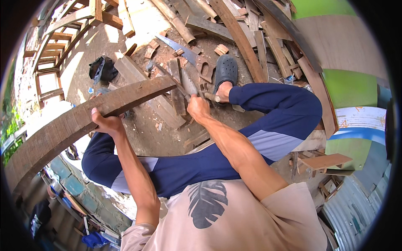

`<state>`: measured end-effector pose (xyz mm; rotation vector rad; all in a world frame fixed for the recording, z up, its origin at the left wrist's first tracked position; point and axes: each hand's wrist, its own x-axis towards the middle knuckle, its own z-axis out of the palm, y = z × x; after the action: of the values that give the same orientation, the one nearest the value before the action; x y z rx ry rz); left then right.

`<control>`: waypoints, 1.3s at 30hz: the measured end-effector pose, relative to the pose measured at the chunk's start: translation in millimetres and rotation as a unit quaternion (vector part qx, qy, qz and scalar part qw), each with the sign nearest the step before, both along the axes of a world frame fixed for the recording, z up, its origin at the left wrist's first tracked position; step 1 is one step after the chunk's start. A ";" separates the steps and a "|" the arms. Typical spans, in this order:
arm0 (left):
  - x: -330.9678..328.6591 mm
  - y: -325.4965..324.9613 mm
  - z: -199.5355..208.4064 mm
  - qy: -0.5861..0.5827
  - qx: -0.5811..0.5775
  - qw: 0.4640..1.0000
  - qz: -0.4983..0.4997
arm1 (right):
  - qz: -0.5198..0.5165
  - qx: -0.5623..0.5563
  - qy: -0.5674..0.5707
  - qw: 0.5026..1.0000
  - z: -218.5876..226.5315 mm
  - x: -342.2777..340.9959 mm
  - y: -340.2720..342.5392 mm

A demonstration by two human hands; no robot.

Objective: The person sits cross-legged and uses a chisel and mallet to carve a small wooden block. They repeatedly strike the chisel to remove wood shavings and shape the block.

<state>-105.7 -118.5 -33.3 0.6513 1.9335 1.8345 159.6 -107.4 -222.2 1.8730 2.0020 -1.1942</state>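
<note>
My left hand (pixel 106 121) is wrapped round a long, thick wooden beam (pixel 63 125), which looks curved and slants from the lower left up to the middle. Close to the beam's far end, my right hand (pixel 198 108) is closed on a long, narrow, dark blade-like tool (pixel 172 78). Its blade passes close by that end; whether they touch I cannot tell. A handsaw (pixel 204 68) with a wooden handle lies on the ground beyond my right hand. Beside that hand shows a short round wooden handle (pixel 212 97); what it belongs to is unclear.
Boards and offcuts (pixel 209 27) are piled at the far side and right. A crumpled black bag (pixel 103 69) lies at the left, near a wooden ladder-like frame (pixel 52 54). My foot in a dark clog (pixel 226 69) rests beside the saw. Green panels (pixel 349 88) stand at the right.
</note>
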 end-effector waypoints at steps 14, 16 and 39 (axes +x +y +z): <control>-2.4 22.4 -7.5 0.027 0.055 0.998 0.015 | -0.179 -0.055 0.137 0.973 14.5 0.6 19.7; -1.3 15.8 -9.9 0.033 0.074 0.997 0.021 | -0.169 -0.083 0.150 0.970 11.1 -5.3 5.7; -13.5 -0.8 -17.9 0.038 0.095 0.995 0.007 | -0.205 -0.257 0.187 0.926 31.2 -14.4 51.8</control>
<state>-119.2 -119.3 -51.2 0.7784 1.8287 2.0475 145.1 -55.7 -191.0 1.9209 1.2436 -2.0813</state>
